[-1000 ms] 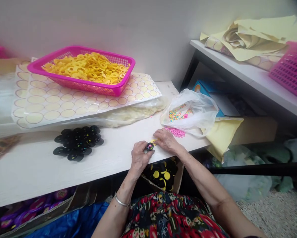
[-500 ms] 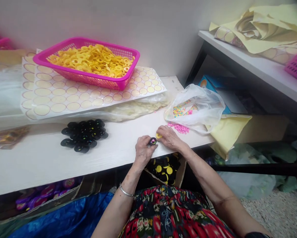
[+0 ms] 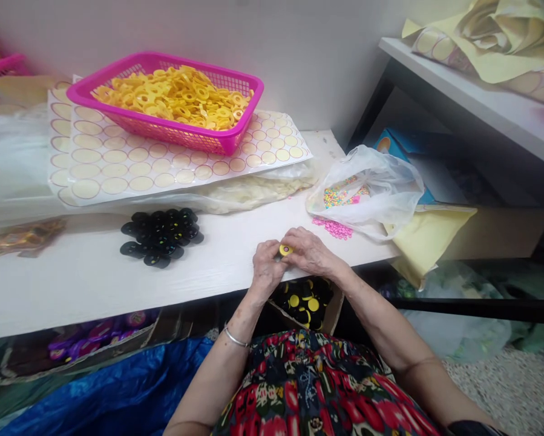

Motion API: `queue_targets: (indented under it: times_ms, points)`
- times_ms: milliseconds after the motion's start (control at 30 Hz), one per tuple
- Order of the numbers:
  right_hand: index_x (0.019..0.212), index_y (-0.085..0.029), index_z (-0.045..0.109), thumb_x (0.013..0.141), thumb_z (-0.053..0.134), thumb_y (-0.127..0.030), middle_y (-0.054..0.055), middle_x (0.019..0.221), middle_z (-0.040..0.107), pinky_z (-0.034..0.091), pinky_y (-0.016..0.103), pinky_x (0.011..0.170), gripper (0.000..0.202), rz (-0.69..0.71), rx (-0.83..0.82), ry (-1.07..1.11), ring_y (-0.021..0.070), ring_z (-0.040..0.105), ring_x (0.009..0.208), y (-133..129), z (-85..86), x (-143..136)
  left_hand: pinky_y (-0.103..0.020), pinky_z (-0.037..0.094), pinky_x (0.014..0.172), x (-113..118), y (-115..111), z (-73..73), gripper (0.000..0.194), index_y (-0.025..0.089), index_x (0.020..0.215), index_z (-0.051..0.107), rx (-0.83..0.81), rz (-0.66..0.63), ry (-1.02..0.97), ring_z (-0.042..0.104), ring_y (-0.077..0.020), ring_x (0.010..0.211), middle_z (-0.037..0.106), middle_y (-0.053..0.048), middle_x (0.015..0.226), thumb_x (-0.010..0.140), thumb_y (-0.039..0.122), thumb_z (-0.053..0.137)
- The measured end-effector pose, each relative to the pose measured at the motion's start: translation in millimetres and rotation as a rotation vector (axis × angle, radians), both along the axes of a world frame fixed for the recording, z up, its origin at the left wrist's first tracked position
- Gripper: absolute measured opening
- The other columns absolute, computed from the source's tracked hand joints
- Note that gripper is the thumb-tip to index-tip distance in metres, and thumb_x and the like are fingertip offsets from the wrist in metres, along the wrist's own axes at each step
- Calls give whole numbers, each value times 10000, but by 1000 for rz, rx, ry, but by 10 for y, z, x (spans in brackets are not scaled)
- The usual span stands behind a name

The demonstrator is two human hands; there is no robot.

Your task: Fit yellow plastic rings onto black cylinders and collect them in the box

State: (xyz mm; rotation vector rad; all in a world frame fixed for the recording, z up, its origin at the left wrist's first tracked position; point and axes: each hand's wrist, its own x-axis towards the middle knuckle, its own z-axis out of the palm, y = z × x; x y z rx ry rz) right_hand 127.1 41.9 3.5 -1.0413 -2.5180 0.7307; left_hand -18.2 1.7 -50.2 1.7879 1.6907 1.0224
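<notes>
At the front edge of the white table, my left hand point(image 3: 266, 265) is closed round a small black piece, which my fingers now mostly hide. My right hand point(image 3: 307, 251) pinches a round yellow ring point(image 3: 285, 249) over the top of that black piece, and the fingertips of both hands meet there. A cluster of black round pieces point(image 3: 160, 233) lies on the table to the left. Pink beads point(image 3: 333, 228) are scattered just beyond my right hand, beside an open plastic bag point(image 3: 371, 188) with multicoloured beads.
A pink basket point(image 3: 163, 130) of yellow rings stands on sticker sheets point(image 3: 135, 175) at the back left. Below the table edge is a box point(image 3: 336, 312) of black and yellow pieces. A raised shelf point(image 3: 471, 97) is at the right.
The yellow ring in my right hand has moved left onto the black piece, covering its coloured top. My hands have come together. The whole view has shifted slightly.
</notes>
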Motion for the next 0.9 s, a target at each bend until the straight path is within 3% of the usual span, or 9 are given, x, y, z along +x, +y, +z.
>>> queue_targets:
  times_ms: [200,367,433,667,800,900]
  points:
    - [847,-168,589,783,559,-175,37,884,536,362,286,732,71,-39,-1,-17,172,450,838,-14,-13,-19,-316,427,809,-38,5,51,203,231,805,707,-70,0,-86,521,-199,870,654,-16,877,603,218,688]
    - [838,-165,603,781,587,-205,44,860,542,365,284,712,72,-60,-12,1,175,463,835,-18,-21,-38,-293,441,799,-132,14,79,235,176,891,698,-166,35,-589,569,-178,875,640,-48,953,676,232,622]
    - [815,-163,612,772,603,-209,39,836,540,369,284,716,63,-94,-30,59,172,471,831,-31,-70,-50,-278,446,766,-103,20,88,215,156,856,701,-209,63,-679,581,-168,839,646,-57,922,737,298,592]
    - [888,-179,664,681,707,-279,2,806,562,415,261,726,234,-321,-375,606,136,531,785,-144,-311,-88,-252,444,729,54,20,109,284,155,764,696,-222,122,-531,590,-155,765,663,-51,812,786,402,556]
    - [913,-180,681,758,623,-343,18,826,591,429,259,746,233,-360,-507,721,135,553,809,-189,-293,-94,-236,439,683,45,5,131,288,159,745,686,-232,111,-483,587,-150,741,660,-41,766,794,404,544]
    - [885,-165,683,814,533,-382,23,802,593,437,237,596,273,-456,-612,750,93,534,615,-212,-294,-139,-226,431,615,53,-6,143,293,160,762,689,-255,132,-476,579,-144,705,657,-41,753,793,411,540]
